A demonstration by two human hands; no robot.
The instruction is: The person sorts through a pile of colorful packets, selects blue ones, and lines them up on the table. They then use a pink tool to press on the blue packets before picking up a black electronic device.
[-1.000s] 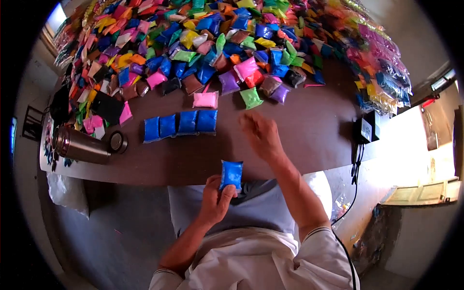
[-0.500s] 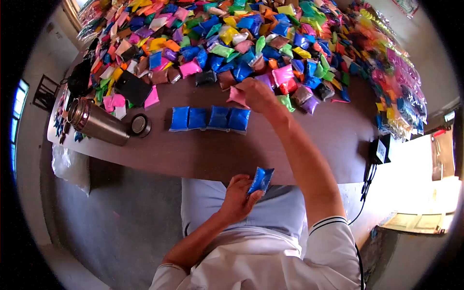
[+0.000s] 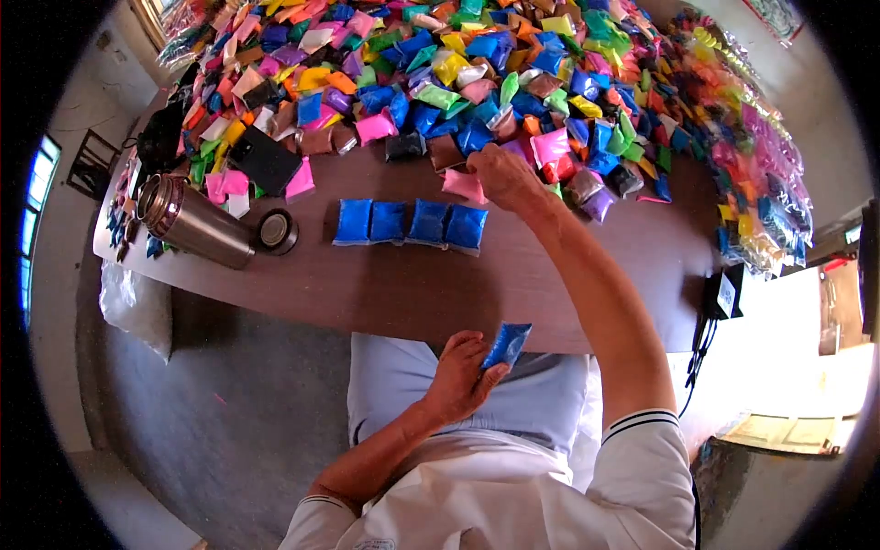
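The left hand [image 3: 465,380] held 1 blue packet [image 3: 506,346] between thumb and fingers, above the lap [image 3: 541,396] and close to the near edge of the table [image 3: 605,284]. The right hand [image 3: 509,179] was stretched to the border of the pile of coloured packets [image 3: 440,69], just beside a pink packet [image 3: 465,186]. Its fingers were bent, but the tips were partly hidden, so I could not tell whether they grasped anything. Between the 2 hands, somewhat to the left, 4 more blue packets [image 3: 428,222] lay in a row.

In my judgement, the held packet could slip to the lap or the floor [image 3: 247,394] if the thumb loosened while attention was on the other hand. Too hard a pinch could perhaps strain its seams. In the pile, packets lay over each other, so pulling 1 could drag its neighbours down. A low right forearm could also disturb the row.
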